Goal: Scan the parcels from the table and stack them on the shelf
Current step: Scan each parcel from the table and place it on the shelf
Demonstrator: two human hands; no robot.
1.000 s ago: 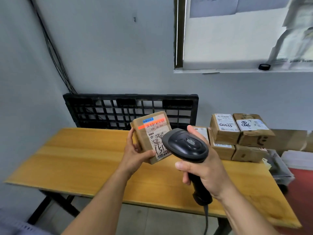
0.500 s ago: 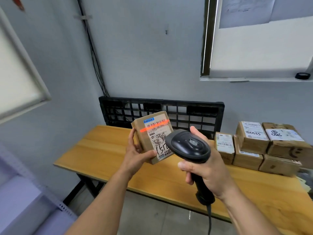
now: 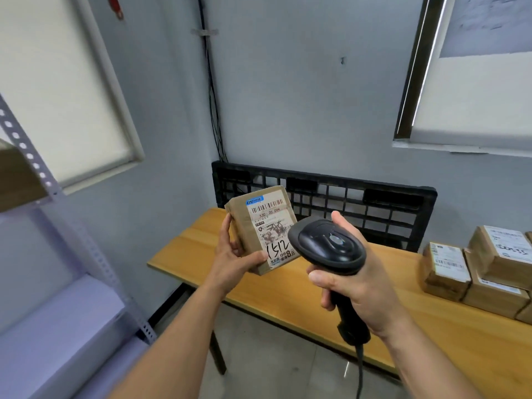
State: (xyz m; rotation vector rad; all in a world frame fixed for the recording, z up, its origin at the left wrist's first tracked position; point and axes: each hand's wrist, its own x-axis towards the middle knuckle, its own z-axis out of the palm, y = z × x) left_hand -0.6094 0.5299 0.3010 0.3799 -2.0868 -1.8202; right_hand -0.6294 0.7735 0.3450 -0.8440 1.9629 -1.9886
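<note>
A small brown parcel [image 3: 260, 228] with a white barcode label and the handwritten number 1512 is held upright in my left hand [image 3: 234, 256], thumb under its lower edge and fingers behind it. My right hand [image 3: 359, 286] grips the handle of a black barcode scanner [image 3: 326, 247], whose head points at the label from just to the right. Both are above the left end of the wooden table [image 3: 288, 289]. More brown parcels [image 3: 475, 272] are stacked at the table's right end. A grey metal shelf [image 3: 57, 326] stands at the left.
A black plastic pallet [image 3: 359, 203] leans against the wall behind the table. A perforated shelf upright [image 3: 26, 151] rises at the left, with a brown box [image 3: 14, 180] on an upper level. Cables run down the wall corner. Windows are on both walls.
The view has turned left, bringing the shelf into sight. The red scan line on the label is gone. Both hands keep their hold on parcel and scanner.
</note>
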